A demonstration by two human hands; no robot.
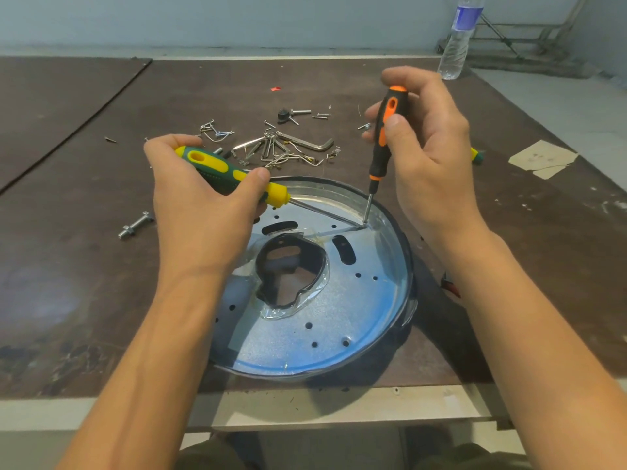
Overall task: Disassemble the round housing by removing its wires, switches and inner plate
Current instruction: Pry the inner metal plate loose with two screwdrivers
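The round housing [409, 266] lies on the counter [84, 232]. The left hand [203, 201] wraps its fingers round a green-and-yellow screwdriver [217, 169]. The right hand [431, 154] holds an orange-and-black screwdriver [383, 140] upright. Both tips meet at the housing's far wall, likely to lever the inner plate [322, 320] free.

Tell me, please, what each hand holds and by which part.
By the handles: the left hand grips the green screwdriver, the right hand the orange screwdriver.

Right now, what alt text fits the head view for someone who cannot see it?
The left hand grips a green-and-yellow screwdriver, the right hand an orange-and-black screwdriver held upright, their tips meeting at the far edge of the plate inside the round housing. Loose screws and hex keys lie on the table behind it.
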